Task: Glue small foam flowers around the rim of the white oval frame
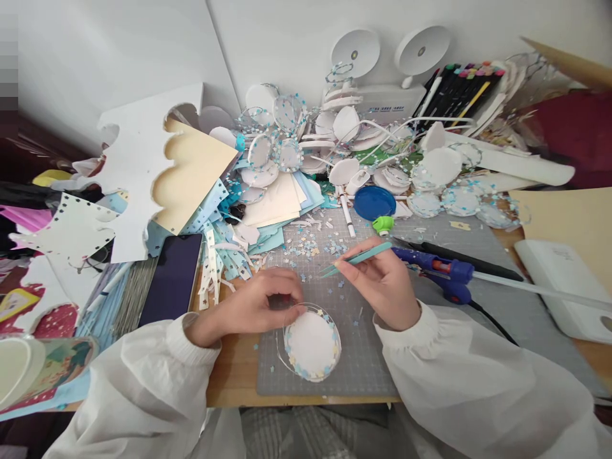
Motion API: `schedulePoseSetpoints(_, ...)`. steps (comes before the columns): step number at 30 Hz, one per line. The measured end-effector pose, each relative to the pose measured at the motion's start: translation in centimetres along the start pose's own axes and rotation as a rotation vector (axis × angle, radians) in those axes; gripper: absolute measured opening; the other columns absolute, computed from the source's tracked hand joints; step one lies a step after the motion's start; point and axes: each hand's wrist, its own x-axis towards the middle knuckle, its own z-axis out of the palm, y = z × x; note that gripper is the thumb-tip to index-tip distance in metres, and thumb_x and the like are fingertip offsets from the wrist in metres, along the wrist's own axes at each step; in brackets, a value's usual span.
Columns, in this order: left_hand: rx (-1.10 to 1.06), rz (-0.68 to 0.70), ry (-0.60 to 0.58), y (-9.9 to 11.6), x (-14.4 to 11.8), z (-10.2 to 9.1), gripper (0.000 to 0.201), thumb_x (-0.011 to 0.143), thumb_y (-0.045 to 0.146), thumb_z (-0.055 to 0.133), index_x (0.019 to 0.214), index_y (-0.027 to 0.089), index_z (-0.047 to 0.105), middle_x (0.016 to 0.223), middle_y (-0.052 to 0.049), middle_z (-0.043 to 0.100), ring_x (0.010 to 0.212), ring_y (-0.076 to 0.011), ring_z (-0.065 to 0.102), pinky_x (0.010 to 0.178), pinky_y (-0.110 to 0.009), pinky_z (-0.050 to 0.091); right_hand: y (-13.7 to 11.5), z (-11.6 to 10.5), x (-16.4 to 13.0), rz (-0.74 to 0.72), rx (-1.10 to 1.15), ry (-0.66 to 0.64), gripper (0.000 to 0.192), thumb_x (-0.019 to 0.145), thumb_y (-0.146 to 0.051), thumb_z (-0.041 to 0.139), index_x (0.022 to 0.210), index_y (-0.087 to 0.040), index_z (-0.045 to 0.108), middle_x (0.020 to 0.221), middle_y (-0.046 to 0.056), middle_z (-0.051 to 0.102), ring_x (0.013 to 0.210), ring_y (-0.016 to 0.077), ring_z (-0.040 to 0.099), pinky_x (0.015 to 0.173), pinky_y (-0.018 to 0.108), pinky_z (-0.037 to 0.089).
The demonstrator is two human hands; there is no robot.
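My left hand (pixel 270 296) pinches the upper left rim of a white foam disc (pixel 313 344), thumb and fingertips closed on its edge. Small blue, cream and yellow stars ring the disc, and a thin wire loops round its outside. Between the fingers of my right hand (pixel 382 280) is a pair of teal tweezers (pixel 366 254), tips pointing left over the mat. Whether the tips grip anything is too small to tell. Loose paper stars (pixel 313 248) lie scattered just beyond the tips.
A grey cutting mat (pixel 368 357) covers the table. Right of my hand lies a blue glue gun (pixel 435 268) with its cord. A blue lid (pixel 374 203) and a white marker (pixel 346 213) lie ahead. Decorated discs pile up behind; a phone (pixel 171 277) and paper scraps are left.
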Motion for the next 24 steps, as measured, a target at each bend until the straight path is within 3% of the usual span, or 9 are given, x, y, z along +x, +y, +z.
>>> schedulePoseSetpoints(8, 0.0, -0.036, 0.042, 0.1, 0.1, 0.2, 0.023, 0.092, 0.026, 0.049, 0.076, 0.015, 0.063, 0.078, -0.007, 0.062, 0.073, -0.0163, 0.056, 0.068, -0.028, 0.043, 0.6, -0.2, 0.0, -0.181, -0.327, -0.102, 0.008, 0.08, -0.027, 0.068, 0.073, -0.023, 0.064, 0.076, 0.005, 0.07, 0.076, 0.0221, 0.066, 0.072, 0.037, 0.05)
schedulePoseSetpoints(12, 0.0, -0.119, 0.215, -0.1, 0.1, 0.2, 0.024, 0.093, 0.028, 0.048, 0.074, 0.016, 0.058, 0.076, -0.004, 0.058, 0.072, -0.0151, 0.052, 0.066, -0.027, 0.04, 1.0, -0.1, -0.1, -0.213, -0.324, -0.117, 0.009, 0.08, -0.025, 0.067, 0.073, -0.024, 0.063, 0.076, 0.005, 0.071, 0.076, 0.022, 0.065, 0.072, 0.038, 0.05)
schedulePoseSetpoints(18, -0.207, -0.268, 0.58, -0.3, -0.2, 0.0, 0.04, 0.093, 0.032, 0.046, 0.057, 0.018, 0.034, 0.058, 0.003, 0.031, 0.055, -0.0116, 0.03, 0.053, -0.028, 0.026, 1.1, 0.0, -0.2, -0.244, -0.322, -0.103, 0.009, 0.08, -0.023, 0.068, 0.073, -0.023, 0.062, 0.076, 0.006, 0.071, 0.076, 0.0218, 0.066, 0.071, 0.038, 0.051)
schedulePoseSetpoints(21, -0.37, -0.243, 0.727, -0.8, -0.4, 0.1, 0.045, 0.092, 0.032, 0.047, 0.055, 0.018, 0.025, 0.055, 0.003, 0.022, 0.053, -0.0112, 0.023, 0.052, -0.029, 0.02, 1.1, 0.0, -0.1, -0.262, -0.325, -0.102, 0.009, 0.079, -0.021, 0.068, 0.072, -0.023, 0.062, 0.075, 0.006, 0.071, 0.075, 0.0218, 0.067, 0.07, 0.037, 0.051)
schedulePoseSetpoints(24, -0.537, -0.207, 0.774, -1.0, -0.4, 0.2, 0.048, 0.091, 0.029, 0.048, 0.054, 0.017, 0.019, 0.052, 0.004, 0.016, 0.049, -0.0099, 0.017, 0.05, -0.03, 0.016, 1.1, 0.0, 0.0, -0.295, -0.34, -0.104, 0.01, 0.079, -0.018, 0.067, 0.072, -0.022, 0.062, 0.073, 0.005, 0.071, 0.073, 0.0214, 0.068, 0.068, 0.036, 0.052)
